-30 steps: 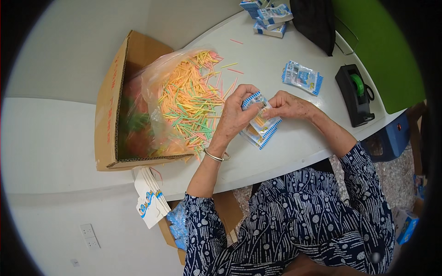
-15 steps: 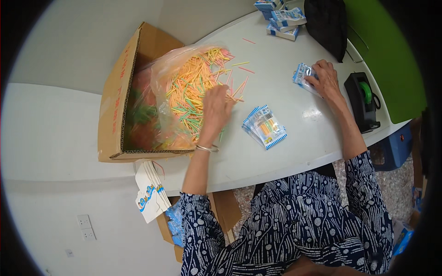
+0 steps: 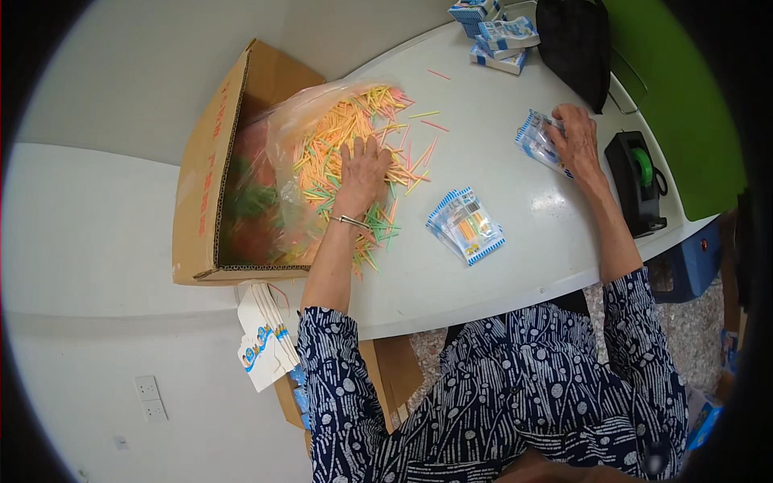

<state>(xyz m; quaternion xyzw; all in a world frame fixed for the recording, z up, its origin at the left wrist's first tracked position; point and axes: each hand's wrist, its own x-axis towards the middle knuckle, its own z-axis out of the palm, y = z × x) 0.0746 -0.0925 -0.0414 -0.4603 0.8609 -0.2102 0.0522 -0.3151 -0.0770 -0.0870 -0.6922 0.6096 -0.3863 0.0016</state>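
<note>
My left hand (image 3: 364,175) rests on a heap of thin pastel sticks (image 3: 330,137) in yellow, orange, pink and green, its fingers stretched over them. A silver bangle circles that wrist. The heap spills onto the table from a see-through plastic bag (image 3: 283,149). Toward the table's right side, my right hand (image 3: 576,138) has its fingers bent around a small see-through packet (image 3: 535,138) with blue-and-white striped ends. Between the hands lies a fanned stack of similar packets (image 3: 469,229); the top one shows coloured sticks inside.
An open cardboard box (image 3: 203,185) holds the bag at left. Folded white cartons (image 3: 264,334) hang by the table's edge. Small blue-and-white boxes (image 3: 503,36) and a black bag (image 3: 573,48) stand at the back. A black tape dispenser (image 3: 632,185) sits at right. Loose sticks lie around the heap.
My left hand has shifted left onto the heap and its fingers have spread over the sticks. My right hand stays at the packet, with its fingers slightly more raised.
</note>
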